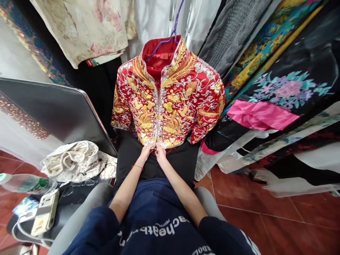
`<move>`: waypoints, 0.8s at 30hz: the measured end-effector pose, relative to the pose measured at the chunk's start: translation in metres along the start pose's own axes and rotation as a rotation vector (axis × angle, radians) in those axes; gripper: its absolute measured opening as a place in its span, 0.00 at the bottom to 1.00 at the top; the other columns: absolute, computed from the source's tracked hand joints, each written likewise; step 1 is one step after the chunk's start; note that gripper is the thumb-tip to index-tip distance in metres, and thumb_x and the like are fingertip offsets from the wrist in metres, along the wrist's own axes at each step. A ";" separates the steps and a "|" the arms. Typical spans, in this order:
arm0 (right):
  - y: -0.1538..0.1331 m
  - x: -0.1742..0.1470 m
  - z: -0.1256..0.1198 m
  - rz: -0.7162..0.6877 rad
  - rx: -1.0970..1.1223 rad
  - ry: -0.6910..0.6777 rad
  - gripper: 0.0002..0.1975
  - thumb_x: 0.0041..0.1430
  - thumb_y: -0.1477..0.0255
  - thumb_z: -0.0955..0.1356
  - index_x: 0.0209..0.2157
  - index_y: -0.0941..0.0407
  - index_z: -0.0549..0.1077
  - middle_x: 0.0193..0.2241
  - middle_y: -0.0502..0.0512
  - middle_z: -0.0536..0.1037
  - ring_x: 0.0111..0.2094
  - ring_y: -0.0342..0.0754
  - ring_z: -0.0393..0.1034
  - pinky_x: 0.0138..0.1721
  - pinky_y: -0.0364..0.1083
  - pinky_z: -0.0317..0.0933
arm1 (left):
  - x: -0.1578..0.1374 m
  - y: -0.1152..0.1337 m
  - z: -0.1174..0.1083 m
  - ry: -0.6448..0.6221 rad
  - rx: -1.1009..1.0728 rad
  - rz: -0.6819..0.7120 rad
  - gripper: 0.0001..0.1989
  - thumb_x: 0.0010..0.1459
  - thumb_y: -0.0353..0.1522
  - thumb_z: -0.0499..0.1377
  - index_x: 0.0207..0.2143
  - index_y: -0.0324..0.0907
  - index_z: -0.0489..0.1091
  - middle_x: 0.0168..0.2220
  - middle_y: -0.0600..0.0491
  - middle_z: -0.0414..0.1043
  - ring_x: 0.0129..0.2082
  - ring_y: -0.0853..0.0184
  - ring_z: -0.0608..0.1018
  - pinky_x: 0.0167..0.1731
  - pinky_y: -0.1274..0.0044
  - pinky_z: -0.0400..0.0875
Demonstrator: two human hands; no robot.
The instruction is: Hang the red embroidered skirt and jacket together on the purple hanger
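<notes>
A red jacket with gold and silver embroidery and a stand collar hangs upright on a purple hanger in front of me. Its front edges meet along a centre line. At the bottom of that line, my left hand pinches the hem on one side. Right beside it, my right hand pinches the hem on the other side. The fingertips of both hands nearly touch. Black fabric lies beneath the jacket and around my hands.
Patterned garments hang at right, including a black one with a pink band. A dark panel stands at left. Below it are a dotted cloth bag, a plastic bottle, glasses and a power strip. Red tiles cover the floor.
</notes>
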State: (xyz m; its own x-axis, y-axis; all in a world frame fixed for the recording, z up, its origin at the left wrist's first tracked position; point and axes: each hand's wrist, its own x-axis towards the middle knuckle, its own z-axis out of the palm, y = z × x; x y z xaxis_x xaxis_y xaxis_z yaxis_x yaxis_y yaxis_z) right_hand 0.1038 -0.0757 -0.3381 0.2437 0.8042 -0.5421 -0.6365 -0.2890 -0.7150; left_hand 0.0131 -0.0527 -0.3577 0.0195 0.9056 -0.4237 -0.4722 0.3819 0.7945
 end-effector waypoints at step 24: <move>-0.034 -0.010 -0.005 -0.289 -0.530 -0.091 0.12 0.52 0.76 0.71 0.17 0.54 0.70 0.15 0.46 0.73 0.16 0.41 0.63 0.25 0.42 0.59 | -0.002 -0.012 -0.006 0.047 0.049 0.053 0.23 0.36 0.33 0.76 0.38 0.35 0.81 0.34 0.45 0.83 0.40 0.60 0.82 0.46 0.70 0.75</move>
State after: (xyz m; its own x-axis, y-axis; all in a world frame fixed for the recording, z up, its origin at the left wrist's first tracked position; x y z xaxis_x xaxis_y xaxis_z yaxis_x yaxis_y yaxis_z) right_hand 0.1265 -0.0765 -0.3110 0.2736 0.9231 -0.2703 -0.0979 -0.2528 -0.9626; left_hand 0.0140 -0.0605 -0.3690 -0.0468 0.9156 -0.3994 -0.4275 0.3430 0.8364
